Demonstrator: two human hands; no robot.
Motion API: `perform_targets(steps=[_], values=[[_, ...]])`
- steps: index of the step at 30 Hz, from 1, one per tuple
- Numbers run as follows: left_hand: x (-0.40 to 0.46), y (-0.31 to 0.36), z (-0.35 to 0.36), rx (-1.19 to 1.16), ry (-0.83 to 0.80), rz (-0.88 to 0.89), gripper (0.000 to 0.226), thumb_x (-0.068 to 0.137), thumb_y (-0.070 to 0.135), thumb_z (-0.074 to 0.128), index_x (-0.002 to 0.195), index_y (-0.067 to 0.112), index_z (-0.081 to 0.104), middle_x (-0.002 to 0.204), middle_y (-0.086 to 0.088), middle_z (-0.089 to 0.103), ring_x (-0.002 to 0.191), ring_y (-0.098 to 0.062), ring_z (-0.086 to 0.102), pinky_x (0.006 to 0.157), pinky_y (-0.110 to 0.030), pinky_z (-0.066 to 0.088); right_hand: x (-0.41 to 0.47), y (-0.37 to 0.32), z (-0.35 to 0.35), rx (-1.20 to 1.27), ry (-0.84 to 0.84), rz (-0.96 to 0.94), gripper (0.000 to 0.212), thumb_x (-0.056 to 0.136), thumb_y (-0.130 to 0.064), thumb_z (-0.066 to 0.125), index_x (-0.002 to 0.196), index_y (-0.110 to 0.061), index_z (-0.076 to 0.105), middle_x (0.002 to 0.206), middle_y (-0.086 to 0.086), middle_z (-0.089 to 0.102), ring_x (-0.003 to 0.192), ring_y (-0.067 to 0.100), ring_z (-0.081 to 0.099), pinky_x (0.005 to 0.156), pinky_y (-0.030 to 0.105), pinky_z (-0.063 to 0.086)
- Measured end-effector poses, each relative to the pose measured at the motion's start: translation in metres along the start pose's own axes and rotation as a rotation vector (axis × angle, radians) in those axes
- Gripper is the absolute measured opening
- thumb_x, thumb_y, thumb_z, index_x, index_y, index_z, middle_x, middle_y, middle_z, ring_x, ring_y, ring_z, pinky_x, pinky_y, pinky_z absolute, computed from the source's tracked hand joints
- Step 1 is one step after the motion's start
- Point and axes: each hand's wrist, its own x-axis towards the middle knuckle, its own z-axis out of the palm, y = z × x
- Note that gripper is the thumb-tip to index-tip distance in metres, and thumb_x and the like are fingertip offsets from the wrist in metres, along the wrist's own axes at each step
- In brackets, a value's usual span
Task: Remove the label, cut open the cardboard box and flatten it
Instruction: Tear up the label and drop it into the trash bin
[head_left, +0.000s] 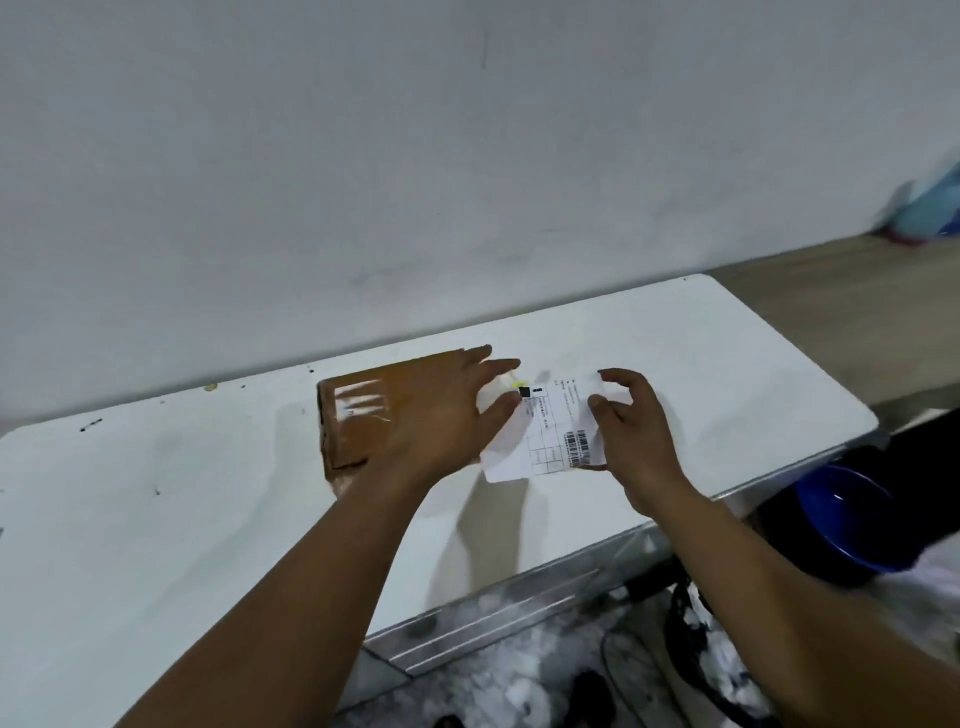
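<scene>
Forearms enter from the lower edge and meet over the label (545, 431), a white printed sheet with a barcode near its right end. It appears peeled free of the cardboard box (363, 410) and held just beside the box's right end, above the surface (156, 493). Right hand (631, 421): fingers (597, 401) curled, thumb and forefinger pinching the label's right edge. Left hand (441, 410): laid palm-down over the right part of the box, fingers nearly straight, thumb touching the label's left edge; whether it pinches the sheet cannot be told. The box lies closed, glossy tape across its brown top. A small yellow-and-black object (521, 388) shows beside the left thumb; its identity is unclear.

Step in hand, by judgement: label removal, nearly complete. The next move calls for setting the label aside, then finding a blade to slit the tape. A blue basin (841, 519) stands on the floor at right.
</scene>
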Motion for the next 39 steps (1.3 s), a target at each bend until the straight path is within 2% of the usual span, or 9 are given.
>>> perform_targets(steps=[3,5,8,11,17,22,26,32,39], values=[[0.013,0.029,0.032,-0.055,-0.142,0.090,0.021,0.098,0.034,0.061,0.118,0.030,0.067,0.133,0.004,0.060,0.127,-0.007,0.048,0.102,-0.026,0.034,-0.010,0.007,-0.037,-0.001,0.059,-0.008,0.032,0.099,-0.014,0.049,0.110,-0.043,0.058,0.090,0.014,0.071,0.081,0.026,0.063,0.061,0.045,0.061],[0.021,0.049,0.056,-0.091,-0.220,0.117,0.016,0.097,0.030,0.062,0.112,0.030,0.067,0.123,0.007,0.065,0.117,-0.010,0.054,0.101,-0.032,0.042,-0.017,0.012,-0.066,0.029,0.108,-0.013,0.032,0.099,-0.013,0.048,0.111,-0.041,0.059,0.080,0.012,0.067,0.074,0.022,0.060,0.053,0.037,0.058],[0.031,0.081,0.092,-0.174,-0.303,0.097,0.012,0.096,0.026,0.064,0.107,0.027,0.069,0.115,0.011,0.070,0.111,-0.006,0.060,0.097,-0.023,0.045,-0.028,0.027,-0.110,0.076,0.164,0.015,0.030,0.100,-0.015,0.049,0.105,-0.042,0.060,0.089,0.016,0.070,0.083,0.034,0.065,0.062,0.050,0.059],[0.033,0.123,0.129,-0.285,-0.341,0.047,0.016,0.092,0.029,0.071,0.108,0.026,0.070,0.099,0.018,0.067,0.097,0.011,0.058,0.080,-0.004,0.038,-0.039,0.045,-0.159,0.126,0.213,0.056,0.025,0.100,-0.013,0.051,0.103,-0.036,0.060,0.096,0.017,0.073,0.091,0.036,0.069,0.065,0.048,0.059],[0.040,0.206,0.216,-0.390,-0.447,-0.026,0.017,0.088,0.035,0.075,0.099,0.023,0.080,0.097,0.013,0.074,0.090,0.004,0.065,0.069,-0.005,0.042,-0.064,0.084,-0.261,0.181,0.288,0.096,0.012,0.100,-0.010,0.052,0.107,-0.018,0.056,0.099,0.011,0.070,0.089,0.025,0.067,0.073,0.043,0.055],[0.038,0.269,0.279,-0.393,-0.546,-0.002,0.012,0.090,0.029,0.073,0.090,0.020,0.081,0.089,0.014,0.075,0.077,0.013,0.063,0.063,-0.002,0.041,-0.080,0.113,-0.335,0.038,0.265,0.155,0.036,0.098,-0.014,0.057,0.125,-0.038,0.052,0.121,-0.012,0.063,0.105,0.011,0.063,0.078,0.029,0.058],[0.040,0.297,0.310,-0.388,-0.621,0.067,0.013,0.092,0.028,0.072,0.094,0.018,0.081,0.090,0.012,0.076,0.079,0.014,0.064,0.070,-0.006,0.042,-0.080,0.126,-0.374,-0.425,0.276,0.014,0.052,0.091,-0.021,0.068,0.140,-0.027,0.052,0.136,-0.014,0.052,0.126,0.002,0.045,0.103,0.023,0.039],[0.046,0.331,0.348,-0.354,-0.725,0.119,0.010,0.091,0.030,0.073,0.092,0.024,0.080,0.082,0.017,0.075,0.077,0.010,0.065,0.069,-0.006,0.045,-0.070,0.144,-0.409,-0.258,0.334,0.157,0.009,0.089,-0.022,0.070,0.097,-0.025,0.074,0.090,-0.014,0.073,0.081,-0.002,0.067,0.070,0.023,0.053],[0.063,0.337,0.376,-0.406,-0.804,0.067,0.012,0.090,0.032,0.073,0.091,0.022,0.080,0.086,0.010,0.076,0.080,0.001,0.069,0.072,-0.016,0.048,-0.059,0.148,-0.416,-0.250,0.410,0.140,0.006,0.089,-0.026,0.071,0.092,-0.030,0.071,0.088,-0.018,0.069,0.082,-0.008,0.062,0.063,0.007,0.044]])
